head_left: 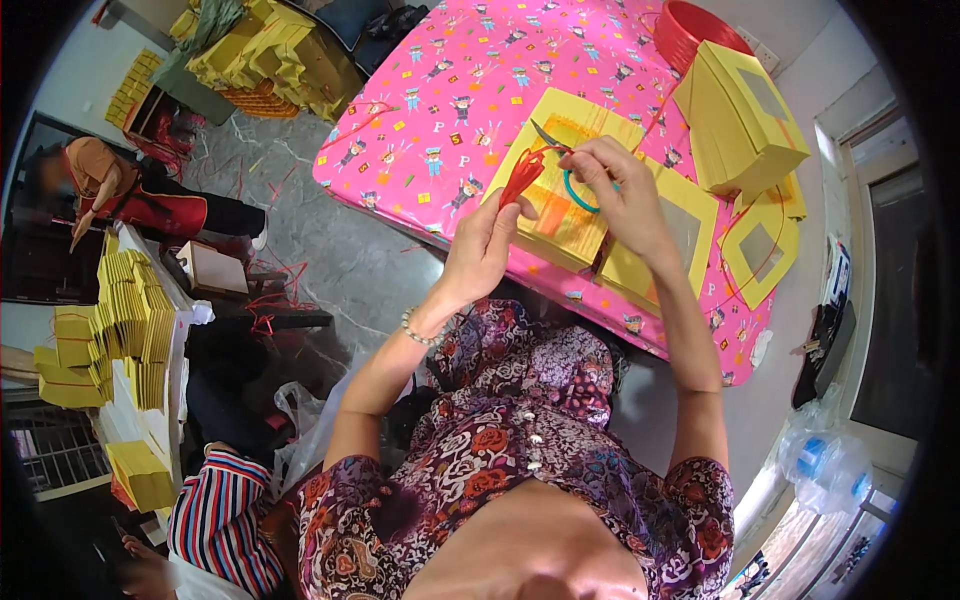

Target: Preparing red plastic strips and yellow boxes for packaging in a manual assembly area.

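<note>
My left hand (487, 245) pinches a bunch of red string (522, 178) over a stack of yellow paper sheets (560, 200) on the pink patterned table cover (450, 110). My right hand (620, 185) grips teal-handled scissors (565, 165), whose blades point left toward the top of the red string. A beaded bracelet is on my left wrist.
A tall stack of yellow folded cards (740, 120) and a red basket (690, 30) stand at the table's right end; flat yellow frames (760, 250) lie beside it. More yellow stacks (120, 320) sit at left. One person (130, 190) sits at far left; a striped sleeve (220, 520) is at lower left.
</note>
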{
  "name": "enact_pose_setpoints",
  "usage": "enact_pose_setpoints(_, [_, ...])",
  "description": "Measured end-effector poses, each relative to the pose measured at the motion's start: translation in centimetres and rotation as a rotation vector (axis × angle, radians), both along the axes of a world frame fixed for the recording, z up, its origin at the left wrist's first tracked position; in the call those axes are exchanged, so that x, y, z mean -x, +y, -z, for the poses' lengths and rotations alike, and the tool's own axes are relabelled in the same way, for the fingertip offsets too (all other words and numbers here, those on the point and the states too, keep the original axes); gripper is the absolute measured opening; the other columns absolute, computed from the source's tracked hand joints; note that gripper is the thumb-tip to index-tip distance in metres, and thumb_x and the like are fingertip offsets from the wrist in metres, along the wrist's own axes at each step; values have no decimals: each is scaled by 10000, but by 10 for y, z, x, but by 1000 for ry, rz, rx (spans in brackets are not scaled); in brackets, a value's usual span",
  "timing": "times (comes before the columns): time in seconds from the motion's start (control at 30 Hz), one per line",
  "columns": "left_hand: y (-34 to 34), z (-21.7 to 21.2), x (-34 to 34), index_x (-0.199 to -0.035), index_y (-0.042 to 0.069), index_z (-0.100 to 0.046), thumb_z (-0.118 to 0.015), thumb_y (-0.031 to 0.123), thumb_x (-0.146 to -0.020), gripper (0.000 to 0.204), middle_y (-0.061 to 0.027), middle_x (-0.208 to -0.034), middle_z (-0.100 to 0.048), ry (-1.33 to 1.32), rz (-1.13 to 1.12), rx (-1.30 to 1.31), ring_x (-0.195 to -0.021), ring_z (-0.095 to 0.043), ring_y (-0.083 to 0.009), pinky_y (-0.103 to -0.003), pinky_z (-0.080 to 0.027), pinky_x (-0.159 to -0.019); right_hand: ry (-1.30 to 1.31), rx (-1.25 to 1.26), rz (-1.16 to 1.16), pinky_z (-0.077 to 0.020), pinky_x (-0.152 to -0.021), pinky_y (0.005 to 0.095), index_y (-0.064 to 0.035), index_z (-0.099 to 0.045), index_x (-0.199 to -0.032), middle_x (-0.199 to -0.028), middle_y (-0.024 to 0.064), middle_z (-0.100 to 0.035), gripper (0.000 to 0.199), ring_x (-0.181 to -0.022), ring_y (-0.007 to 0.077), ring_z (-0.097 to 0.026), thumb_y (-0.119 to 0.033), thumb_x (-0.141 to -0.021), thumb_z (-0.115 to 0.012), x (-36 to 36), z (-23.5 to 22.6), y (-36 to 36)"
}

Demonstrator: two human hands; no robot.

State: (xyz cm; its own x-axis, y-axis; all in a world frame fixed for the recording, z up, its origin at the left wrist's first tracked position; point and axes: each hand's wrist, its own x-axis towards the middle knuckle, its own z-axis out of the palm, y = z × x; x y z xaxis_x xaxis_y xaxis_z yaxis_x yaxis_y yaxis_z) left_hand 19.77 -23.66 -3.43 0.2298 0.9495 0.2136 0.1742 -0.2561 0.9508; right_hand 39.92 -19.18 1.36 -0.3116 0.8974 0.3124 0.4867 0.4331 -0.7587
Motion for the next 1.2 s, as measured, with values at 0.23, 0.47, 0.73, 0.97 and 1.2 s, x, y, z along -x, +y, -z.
enact_pose_setpoints(0.23, [6,7,-32,-1183,-10,-502,-419,173,-992,277,-74,-643,-527,-69,-131,-140,-560,-521,-168,-315,-405,-531,669,87,97,-458,-797,261,37,-632,-1005,-1009,92,-593,219,-924,159,-578,-155,-947,-546,55,29,-21])
enact_pose_setpoints(0.47, [8,11,-34,-1243,2,-468,-401,143,-991,297,-124,-1043,-573,39,-221,-337,-902,-577,-222,-328,-456,-738,655,49,121,-442,-835,272,37,-616,-1035,-1054,112,-574,246,-970,174,-564,-171,-968,-504,71,31,-29])
enact_pose_setpoints(0.73, [-10,-76,1,-776,116,-384,-376,296,-1013,298,41,-641,-297,-878,133,-40,-519,-258,-85,-248,-262,-505,190,246,-280,-482,-663,404,-38,-417,-1189,-818,134,-593,439,-746,292,-622,-423,-988,-357,87,48,-75])
enact_pose_setpoints(0.97, [-29,-139,71,-812,114,-368,-349,262,-1025,259,36,-634,-291,-1072,177,-198,-478,-208,-59,-224,-199,-432,85,135,-540,-415,-525,455,-65,-388,-1025,-638,145,-478,234,-582,348,-523,-296,-992,-412,108,142,-118])
enact_pose_setpoints(1.2, [-28,-126,138,-776,107,-406,-422,216,-1002,251,39,-611,-261,-806,-2,-316,-491,-203,-59,-235,-175,-441,-101,299,-453,-469,-583,502,-45,-419,-979,-744,234,-571,176,-681,415,-587,-209,-947,-472,71,191,-104])
